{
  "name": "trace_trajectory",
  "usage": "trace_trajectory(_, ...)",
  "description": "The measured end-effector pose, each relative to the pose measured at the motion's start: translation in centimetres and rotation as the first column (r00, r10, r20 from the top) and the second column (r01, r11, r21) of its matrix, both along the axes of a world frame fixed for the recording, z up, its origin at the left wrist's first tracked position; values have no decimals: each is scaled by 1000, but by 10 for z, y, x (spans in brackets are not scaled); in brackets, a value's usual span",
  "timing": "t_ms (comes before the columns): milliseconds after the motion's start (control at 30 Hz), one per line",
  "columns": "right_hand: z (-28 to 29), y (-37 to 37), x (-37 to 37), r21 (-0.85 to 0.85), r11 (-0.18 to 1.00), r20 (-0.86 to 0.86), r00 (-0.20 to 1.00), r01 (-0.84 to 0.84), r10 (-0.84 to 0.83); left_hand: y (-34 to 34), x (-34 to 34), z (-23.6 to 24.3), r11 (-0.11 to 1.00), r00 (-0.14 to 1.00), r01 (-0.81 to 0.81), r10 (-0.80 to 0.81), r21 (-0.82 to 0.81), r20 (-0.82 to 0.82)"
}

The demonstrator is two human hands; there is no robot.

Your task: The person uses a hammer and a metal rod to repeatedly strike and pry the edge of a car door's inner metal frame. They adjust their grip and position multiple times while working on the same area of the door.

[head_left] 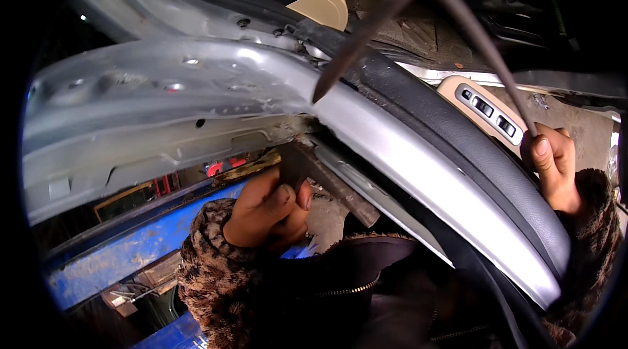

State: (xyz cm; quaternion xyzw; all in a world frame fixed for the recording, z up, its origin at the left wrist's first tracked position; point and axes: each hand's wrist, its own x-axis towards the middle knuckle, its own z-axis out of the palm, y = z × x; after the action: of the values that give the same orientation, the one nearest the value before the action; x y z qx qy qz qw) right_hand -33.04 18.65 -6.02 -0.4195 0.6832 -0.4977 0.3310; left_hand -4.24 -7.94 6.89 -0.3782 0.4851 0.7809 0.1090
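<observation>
My right hand (555, 166) is closed round the thin end of a pick hammer's handle (487, 51), beside the car door's beige window-switch panel (483, 108). The hammer's long pointed head slants across the view, and its tip appears close over the dented corner of the silver door (392, 146). Below that corner, my left hand (271, 211) grips a dark, heavy metal bar (343, 189) by one end. The bar lies close under the door's edge; whether it touches the metal I cannot tell. Bare, scuffed silver metal (176, 81) stretches away to the left.
Black padded trim (451, 126) runs along the door's inner side. A blue steel beam (131, 251) crosses the lower left, with a red object (226, 166) behind it. Beige and black car interior parts (327, 5) show at the top.
</observation>
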Motion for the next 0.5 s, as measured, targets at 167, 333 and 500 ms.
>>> trace_trajectory(167,12,-11,1,4,998,-59,996,-64,64,-2,-1,-4,1000,1000,-2,2,-4,-1)
trace_trajectory(333,21,-12,1,12,999,-49,997,-53,53,0,-2,-3,1000,1000,-3,3,-11,-1)
trace_trajectory(500,26,-13,-4,13,993,-102,988,-118,118,2,0,-3,1000,1000,-14,14,-16,-5)
